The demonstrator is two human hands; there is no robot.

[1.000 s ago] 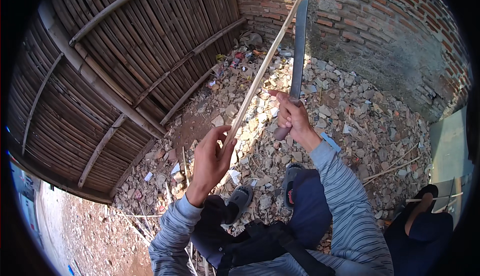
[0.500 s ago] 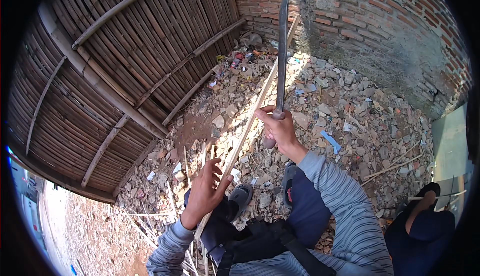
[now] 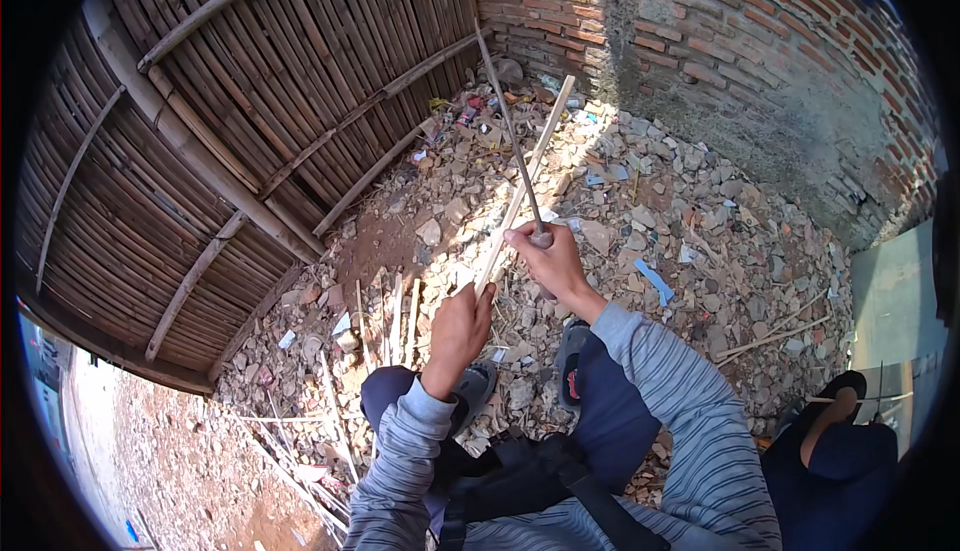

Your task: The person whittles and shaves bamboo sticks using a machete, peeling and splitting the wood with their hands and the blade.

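Observation:
My right hand is wrapped around the handle of a machete. Its long dark blade is seen nearly edge-on, slanting up and to the left. A pale split-bamboo strip runs diagonally below the blade, and the two cross in view. The thumb and index finger of my right hand sit at the strip's edge. Lower down, my left hand is closed around the strip near its lower end. Whether the blade touches the strip, I cannot tell.
Rubble covers the ground, with several loose bamboo strips by my left knee. A bamboo-slat wall stands left and a brick wall ahead. At the right sits another person, near a pale panel.
My left hand has moved up and right and closed on the strip, which sits lower now. The machete has turned edge-on, its tip swinging left. My right hand has shifted slightly down and left.

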